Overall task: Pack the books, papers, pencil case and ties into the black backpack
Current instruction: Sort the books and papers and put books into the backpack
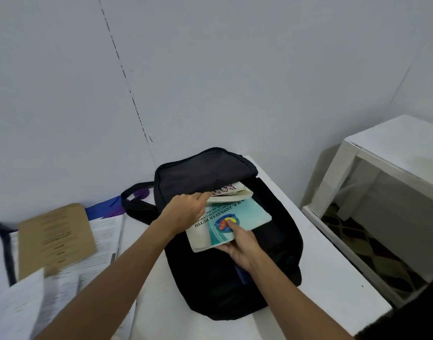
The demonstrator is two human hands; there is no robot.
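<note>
At the near left edge of the white desk (321, 266), loose printed papers (100, 246) and a brown envelope (56, 239) are left lying outside the bag, not yet packed. Toward the middle of the desk, the black backpack (279, 241) is laid flat with its main compartment unzipped. A teal book (245, 214), partly inside the opening, is gripped at its near corner by the right hand (240, 246), thumb pressed on the cover and fingers curled beneath. Just beyond, the edge of a cream book (235, 192), set deeper in the bag, is pinched by the curled fingers of the left hand (186, 212). No pencil case or ties can be identified. The packing is judged to be at an early stage, with books going in first.
</note>
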